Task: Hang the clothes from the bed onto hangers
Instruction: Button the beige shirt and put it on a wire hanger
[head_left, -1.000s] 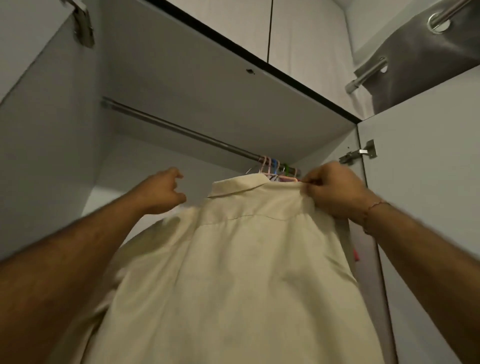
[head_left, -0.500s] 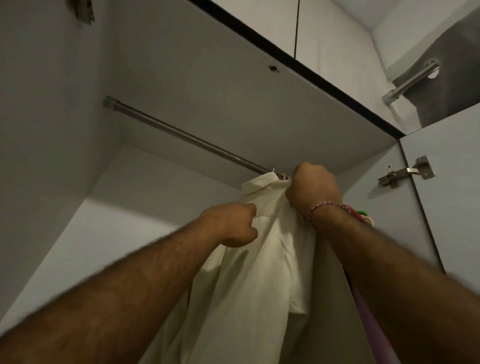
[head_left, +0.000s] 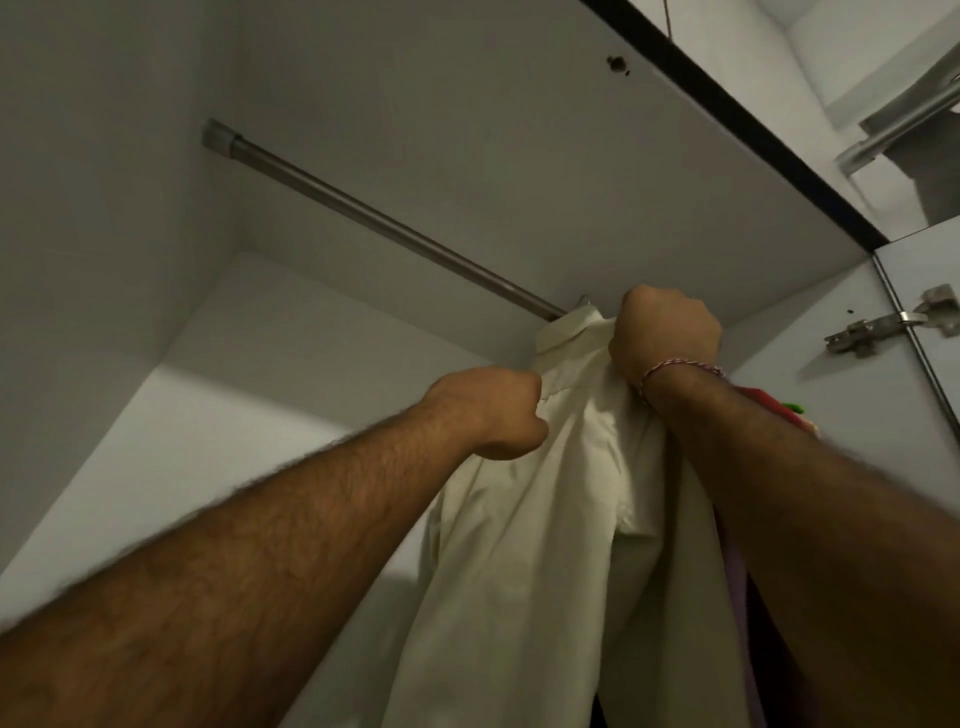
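Cream shirt (head_left: 561, 519): hangs at the right end of the wardrobe rail (head_left: 374, 218), hanger hook just visible above the collar. My left hand (head_left: 493, 410) grips its shoulder, fingers curled. My right hand (head_left: 667, 332), fisted, clutches the fabric beside the collar.

Plain cream shirt (head_left: 545, 519). Dull grey metal rail (head_left: 374, 221). White wardrobe walls (head_left: 104, 208), black edge strip (head_left: 737, 119) above. Red-and-white twisted thread (head_left: 675, 366) at one wrist. Bits of red, green (head_left: 795, 407) and purple cloth (head_left: 737, 571) alongside. Silver hinge (head_left: 883, 325).
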